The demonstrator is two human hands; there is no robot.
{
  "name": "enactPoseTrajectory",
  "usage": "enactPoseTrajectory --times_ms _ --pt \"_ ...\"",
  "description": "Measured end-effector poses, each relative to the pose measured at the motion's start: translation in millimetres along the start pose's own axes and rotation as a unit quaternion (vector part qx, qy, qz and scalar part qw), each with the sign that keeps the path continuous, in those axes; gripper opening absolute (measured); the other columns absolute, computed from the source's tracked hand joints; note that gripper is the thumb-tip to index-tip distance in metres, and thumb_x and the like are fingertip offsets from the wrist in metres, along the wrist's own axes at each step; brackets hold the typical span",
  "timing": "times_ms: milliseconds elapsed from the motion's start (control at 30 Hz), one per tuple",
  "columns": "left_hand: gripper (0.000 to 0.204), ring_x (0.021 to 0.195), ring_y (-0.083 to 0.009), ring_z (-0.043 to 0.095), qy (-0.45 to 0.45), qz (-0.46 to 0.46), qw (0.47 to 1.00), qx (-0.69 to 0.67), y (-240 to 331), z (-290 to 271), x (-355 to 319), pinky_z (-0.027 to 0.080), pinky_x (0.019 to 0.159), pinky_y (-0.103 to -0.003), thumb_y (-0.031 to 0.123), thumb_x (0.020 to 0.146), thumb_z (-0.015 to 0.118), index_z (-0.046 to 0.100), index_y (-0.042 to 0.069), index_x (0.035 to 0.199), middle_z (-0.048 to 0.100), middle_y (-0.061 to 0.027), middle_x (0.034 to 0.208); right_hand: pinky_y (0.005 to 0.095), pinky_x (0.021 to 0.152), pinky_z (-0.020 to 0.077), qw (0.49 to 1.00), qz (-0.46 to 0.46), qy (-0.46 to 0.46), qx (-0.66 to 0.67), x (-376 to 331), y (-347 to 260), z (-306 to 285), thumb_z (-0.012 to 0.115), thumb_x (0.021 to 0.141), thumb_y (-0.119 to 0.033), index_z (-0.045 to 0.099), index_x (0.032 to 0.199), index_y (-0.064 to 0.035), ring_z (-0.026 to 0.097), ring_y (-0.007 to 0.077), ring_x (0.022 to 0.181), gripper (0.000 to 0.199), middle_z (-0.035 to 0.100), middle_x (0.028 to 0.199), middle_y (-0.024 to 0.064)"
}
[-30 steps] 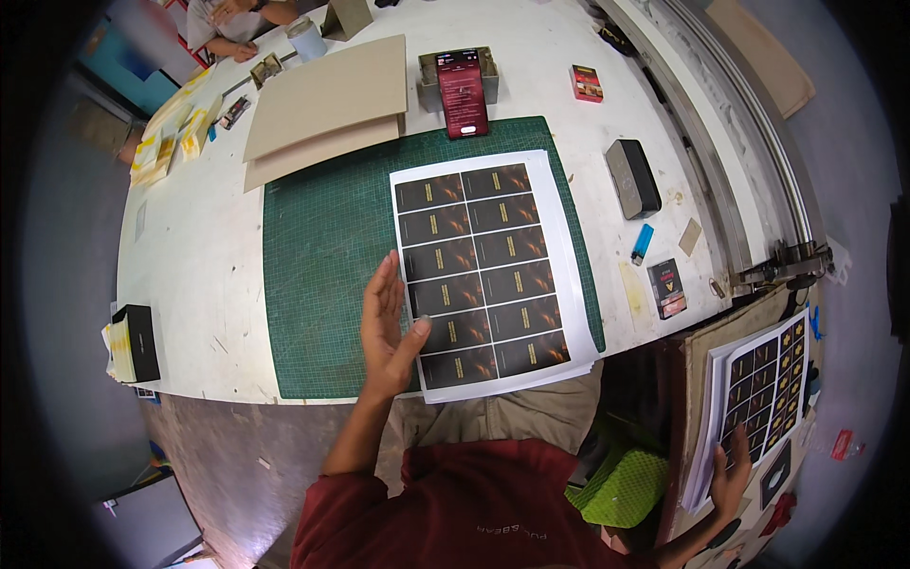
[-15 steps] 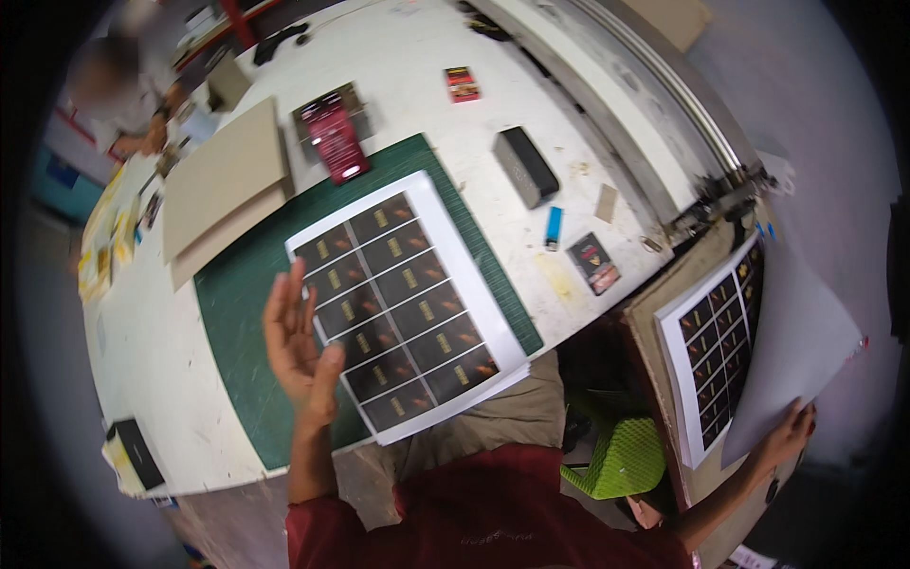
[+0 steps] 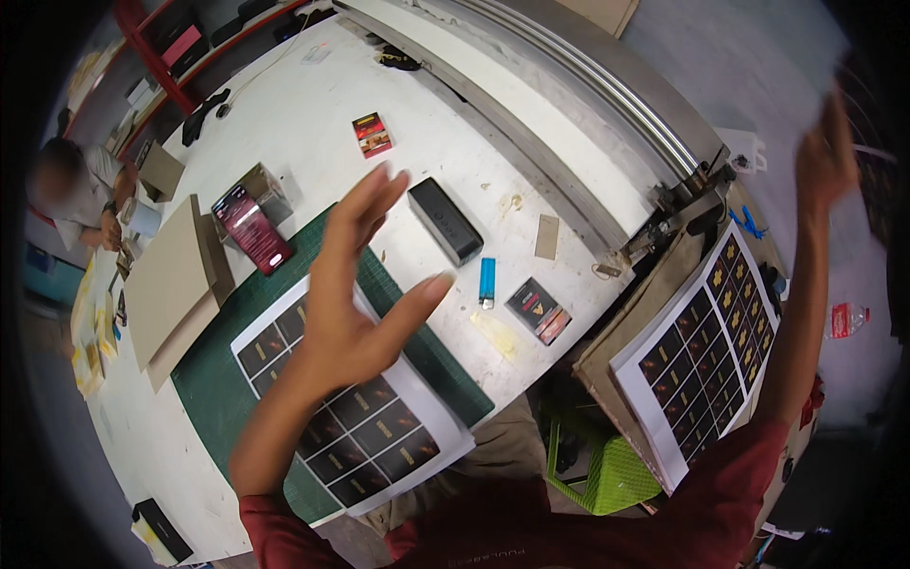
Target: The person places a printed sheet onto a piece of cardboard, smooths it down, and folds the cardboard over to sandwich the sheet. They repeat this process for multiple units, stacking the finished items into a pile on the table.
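Paper sheets (image 3: 381, 429) beneath widely spread left hand (image 3: 355, 313), right hand (image 3: 827, 156) blurred

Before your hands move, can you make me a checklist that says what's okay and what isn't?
1. Left hand free: ok, it is open with nothing in it.
2. Right hand free: cannot tell, it is blurred near the picture's edge.
3. Printed stack all on the green mat: not ok, its near edge pokes past the mat.
4. Stack edges lined up: not ok, white sheets stick out unevenly at the near right corner.
5. Side stack top print showing: ok, it faces up.
6. Blue lighter away from both stacks: ok, it lies apart.
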State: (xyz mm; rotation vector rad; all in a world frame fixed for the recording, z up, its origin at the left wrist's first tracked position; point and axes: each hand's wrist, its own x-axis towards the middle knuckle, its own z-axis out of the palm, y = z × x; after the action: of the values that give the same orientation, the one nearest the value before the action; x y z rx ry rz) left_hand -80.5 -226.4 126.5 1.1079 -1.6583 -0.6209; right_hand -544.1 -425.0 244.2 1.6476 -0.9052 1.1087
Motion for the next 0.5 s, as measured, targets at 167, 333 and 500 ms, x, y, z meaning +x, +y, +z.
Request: enactPoseTrajectory --times_ms 167,333,500 --pt "0.072 0.132 -0.0307 0.045 -0.051 -0.092 0.994 -0.037 -46.8 66.6 86.9 0.037 0.106 -0.044 0.026 0.085 0.072 0.036 0.000 0.141 0.049 -0.0224 0.136 0.0414 0.074 0.0562 0.980 -0.021 -0.195 -0.039 -12.1 29.1 128.8 0.059 0.088 -0.008 0.060 0.130 -0.0268 0.068 0.0323 0.089 0.046 0.068 0.109 0.0131" --pt "0.062 0.102 -0.0205 0.060 -0.016 -0.204 0.969 -0.138 -103.6 127.6 159.2 0.048 0.085 -0.032 0.032 0.086 0.071 0.048 -0.007 0.129 0.061 -0.0161 0.113 0.0487 0.079 0.0527 0.879 -0.001 -0.476 -0.023 -41.7 3.2 195.9 0.046 0.082 0.000 0.062 0.126 -0.0139 0.066 0.0401 0.085 0.048 0.066 0.094 0.0240" --pt "0.058 0.085 -0.0126 0.059 -0.034 -0.264 0.943 -0.198 -116.6 168.4 199.9 0.046 0.070 -0.027 0.035 0.087 0.070 0.053 -0.006 0.124 0.063 -0.0076 0.101 0.0416 0.090 0.0505 0.796 -0.066 -0.586 0.136 -57.4 -15.2 206.4 0.051 0.089 -0.008 0.065 0.123 -0.0096 0.066 0.0365 0.097 0.037 0.067 0.104 0.0246"
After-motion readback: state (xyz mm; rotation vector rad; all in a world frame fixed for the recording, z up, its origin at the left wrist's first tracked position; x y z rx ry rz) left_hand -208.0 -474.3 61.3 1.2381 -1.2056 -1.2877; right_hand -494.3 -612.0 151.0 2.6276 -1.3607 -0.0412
